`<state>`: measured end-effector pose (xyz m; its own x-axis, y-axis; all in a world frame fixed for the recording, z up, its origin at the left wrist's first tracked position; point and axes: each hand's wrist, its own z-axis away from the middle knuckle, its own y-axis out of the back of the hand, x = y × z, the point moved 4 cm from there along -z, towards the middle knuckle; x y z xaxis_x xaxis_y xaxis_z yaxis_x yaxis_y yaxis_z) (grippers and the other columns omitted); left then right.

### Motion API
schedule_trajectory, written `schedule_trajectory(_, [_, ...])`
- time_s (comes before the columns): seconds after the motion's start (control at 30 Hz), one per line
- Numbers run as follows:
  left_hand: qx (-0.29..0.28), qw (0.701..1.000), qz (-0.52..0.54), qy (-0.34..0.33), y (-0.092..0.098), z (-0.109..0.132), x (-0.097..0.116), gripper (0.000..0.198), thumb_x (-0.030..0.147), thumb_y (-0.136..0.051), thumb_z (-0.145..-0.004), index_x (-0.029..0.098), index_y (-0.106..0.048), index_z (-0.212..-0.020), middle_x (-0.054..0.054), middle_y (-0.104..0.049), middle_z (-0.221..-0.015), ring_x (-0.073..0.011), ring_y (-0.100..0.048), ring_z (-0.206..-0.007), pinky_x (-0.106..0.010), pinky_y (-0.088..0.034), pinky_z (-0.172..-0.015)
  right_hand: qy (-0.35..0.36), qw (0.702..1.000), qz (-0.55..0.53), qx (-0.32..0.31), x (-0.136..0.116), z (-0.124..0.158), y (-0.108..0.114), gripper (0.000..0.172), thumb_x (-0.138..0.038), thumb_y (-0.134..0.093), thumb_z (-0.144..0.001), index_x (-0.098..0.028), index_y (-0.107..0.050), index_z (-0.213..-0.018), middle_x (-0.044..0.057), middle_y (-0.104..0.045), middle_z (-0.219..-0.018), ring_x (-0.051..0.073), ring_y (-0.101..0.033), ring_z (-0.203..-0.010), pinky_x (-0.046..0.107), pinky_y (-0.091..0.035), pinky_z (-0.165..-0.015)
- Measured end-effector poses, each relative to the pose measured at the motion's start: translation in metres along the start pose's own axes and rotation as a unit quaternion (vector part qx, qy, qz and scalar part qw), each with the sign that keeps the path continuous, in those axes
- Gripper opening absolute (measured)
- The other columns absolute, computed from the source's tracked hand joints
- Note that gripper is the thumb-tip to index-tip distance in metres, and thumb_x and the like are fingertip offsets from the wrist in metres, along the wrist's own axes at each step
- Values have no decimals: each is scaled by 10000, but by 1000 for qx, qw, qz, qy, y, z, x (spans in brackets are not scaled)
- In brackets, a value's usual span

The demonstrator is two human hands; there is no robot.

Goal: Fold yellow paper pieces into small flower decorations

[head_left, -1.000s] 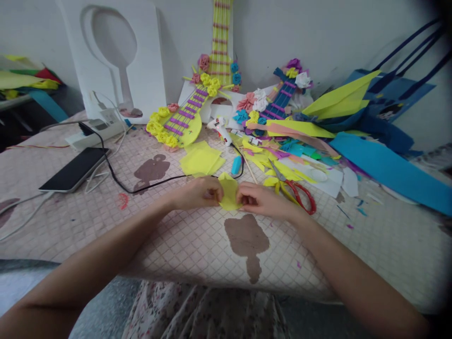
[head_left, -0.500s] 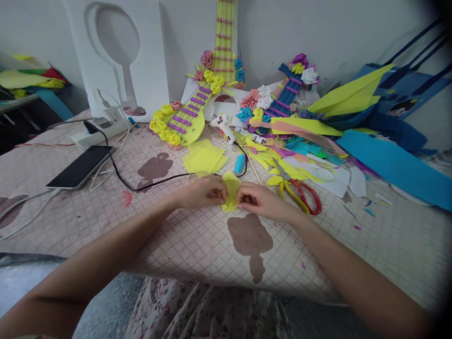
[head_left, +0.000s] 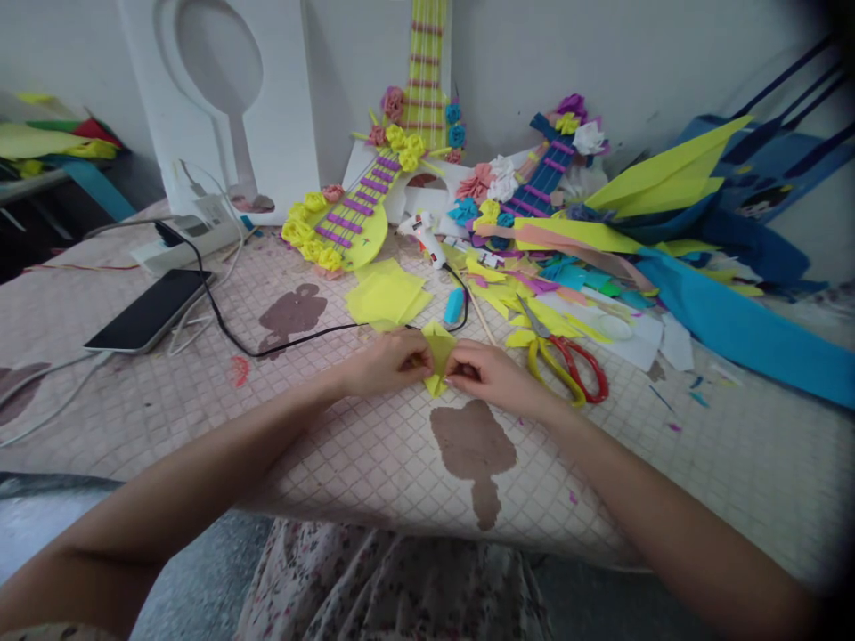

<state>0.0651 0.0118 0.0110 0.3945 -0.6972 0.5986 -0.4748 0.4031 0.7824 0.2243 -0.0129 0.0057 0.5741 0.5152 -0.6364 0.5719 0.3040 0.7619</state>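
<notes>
A small piece of yellow crepe paper [head_left: 438,345] is held between my two hands, just above the patterned tablecloth. My left hand [head_left: 394,361] has its fingers curled and pinches the paper's left edge. On the other side, my right hand [head_left: 491,374] pinches the right edge, fingers bent inward. The paper looks creased along its middle, and the fingers hide its sides. Behind my left hand lies a stack of yellow paper squares [head_left: 387,294]. Scissors [head_left: 567,361] with red and yellow handles rest to the right of my right hand.
A white glue gun [head_left: 426,240] with a black cord lies behind, near a blue capped item [head_left: 454,305]. Decorated paper guitars [head_left: 354,223] lean at the back. Coloured paper scraps [head_left: 574,276] cover the right. A phone [head_left: 150,310] and power strip [head_left: 191,236] sit left.
Both hands stay on the yellow paper, with the fingers shifted slightly. The paper's lower end now looks narrower and more pointed.
</notes>
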Motion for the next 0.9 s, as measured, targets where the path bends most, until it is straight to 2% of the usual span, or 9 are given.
schedule_trajectory(0.13, [33, 999, -37, 20, -7, 0, 1, 82, 184, -546, -806, 156, -568, -733, -14, -577, -730, -138, -516, -734, -271, -372, -685, -10, 1000, 0, 15, -1, 0, -3, 65, -159, -611, -800, -175, -565, -756, -17, -502, -757, 96, -471, -629, 227, -351, -587])
schedule_trajectory(0.27, [35, 998, -47, 33, -7, 2, 3, 74, 189, -562, -803, 159, -562, -735, -15, -575, -736, -149, -522, -754, -280, -379, -700, -9, 1000, -11, 10, 0, 0, -1, 62, -148, -595, -807, -175, -564, -761, -12, -504, -761, 101, -472, -630, 230, -357, -588])
schedule_trajectory(0.57, [-25, 999, -28, 16, 6, 5, 3, 63, 187, -586, -804, 143, -593, -760, -27, -582, -791, -138, -529, -754, -261, -394, -714, -13, 1000, 8, 24, -1, 0, -3, 66, -122, -593, -795, -169, -563, -760, -8, -506, -752, 112, -473, -661, 233, -349, -604])
schedule_trajectory(0.73, [4, 997, -62, 37, 1, 5, 0, 85, 205, -599, -781, 144, -569, -729, -24, -563, -766, -137, -511, -729, -260, -381, -685, -30, 999, 14, 31, -2, -1, -4, 89, -109, -605, -780, -171, -551, -746, -13, -503, -748, 104, -463, -645, 231, -341, -598])
schedule_trajectory(0.9, [18, 996, -77, 52, -5, 6, 0, 59, 171, -582, -751, 147, -558, -702, -36, -567, -794, -153, -522, -773, -280, -395, -721, -29, 999, 16, 39, -3, -1, -4, 98, -117, -592, -782, -180, -534, -734, -10, -511, -752, 107, -463, -643, 236, -340, -595])
